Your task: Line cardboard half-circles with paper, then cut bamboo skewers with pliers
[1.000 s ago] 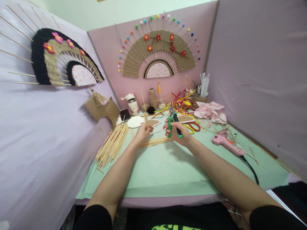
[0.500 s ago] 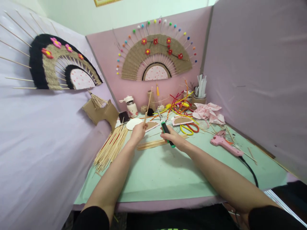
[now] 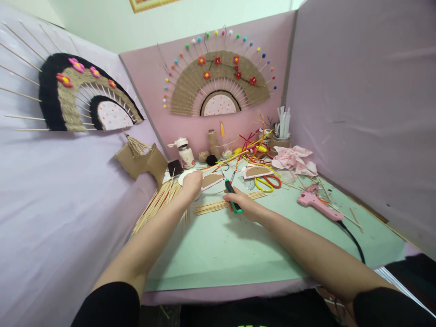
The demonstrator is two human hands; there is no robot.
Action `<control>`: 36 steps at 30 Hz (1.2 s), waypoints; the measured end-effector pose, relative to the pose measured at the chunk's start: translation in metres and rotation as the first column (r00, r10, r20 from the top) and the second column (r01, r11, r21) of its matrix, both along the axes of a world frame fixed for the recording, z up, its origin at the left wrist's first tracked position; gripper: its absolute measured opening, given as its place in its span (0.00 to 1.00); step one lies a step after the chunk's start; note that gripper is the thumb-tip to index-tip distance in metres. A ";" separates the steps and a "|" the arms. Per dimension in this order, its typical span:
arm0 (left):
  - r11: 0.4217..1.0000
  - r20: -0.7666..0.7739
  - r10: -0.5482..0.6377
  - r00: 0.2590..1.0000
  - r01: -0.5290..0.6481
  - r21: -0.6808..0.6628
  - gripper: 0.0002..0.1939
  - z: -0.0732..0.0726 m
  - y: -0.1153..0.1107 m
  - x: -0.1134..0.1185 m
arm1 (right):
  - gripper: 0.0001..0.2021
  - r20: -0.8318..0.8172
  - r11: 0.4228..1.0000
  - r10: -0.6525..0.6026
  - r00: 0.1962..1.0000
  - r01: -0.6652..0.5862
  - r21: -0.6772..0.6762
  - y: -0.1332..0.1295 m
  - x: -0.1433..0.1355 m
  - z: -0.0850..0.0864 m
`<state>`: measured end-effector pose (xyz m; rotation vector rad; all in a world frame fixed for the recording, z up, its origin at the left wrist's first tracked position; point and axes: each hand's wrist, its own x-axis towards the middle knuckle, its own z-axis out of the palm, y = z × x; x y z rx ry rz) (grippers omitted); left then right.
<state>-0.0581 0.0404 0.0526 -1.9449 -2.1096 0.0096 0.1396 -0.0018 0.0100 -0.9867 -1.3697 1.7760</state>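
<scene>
My left hand is closed at the left of the table, above a white disc. A thin bamboo stick appears to stick out from it towards the right; the fingers are mostly hidden behind the back of the hand. Wrapped around the black and green handle of a utility knife is my right hand, the narrow metal tip pointing up and away. Beneath that hand lies a row of bamboo sticks. A larger pile of sticks rests by my left forearm.
Beyond my hands lie cardboard half-circles, scissors, tangled pipe cleaners and a white bottle. A pink glue gun with a cord lies right. Decorated fans hang on the surrounding panels.
My left hand has moved slightly left and turned over, so the stick that stood upright now appears to slant right. My right hand with the knife has shifted slightly left.
</scene>
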 end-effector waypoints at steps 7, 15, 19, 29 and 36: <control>0.998 -0.083 0.026 0.996 -0.021 0.054 0.15 0.006 0.001 0.017 | 0.14 -0.155 0.992 -0.064 0.986 0.046 -0.119 0.004 -0.002 -0.002; 0.997 -0.106 -0.001 0.994 0.009 0.075 0.16 0.004 -0.001 0.031 | 0.16 -0.215 0.987 -0.081 0.973 0.048 -0.154 0.010 -0.001 -0.005; 0.994 -0.102 -0.005 0.995 0.016 0.108 0.16 0.002 -0.003 0.032 | 0.16 -0.231 0.986 -0.089 0.969 0.054 -0.155 0.010 -0.001 -0.005; 0.993 -0.081 -0.005 0.997 0.015 0.114 0.16 0.001 -0.006 0.029 | 0.15 -0.247 0.987 -0.066 0.967 0.028 -0.155 0.010 -0.001 -0.006; 0.997 -0.079 -0.002 0.997 0.009 0.080 0.17 0.003 -0.008 0.030 | 0.15 -0.246 0.988 -0.064 0.967 0.028 -0.149 0.011 -0.001 -0.007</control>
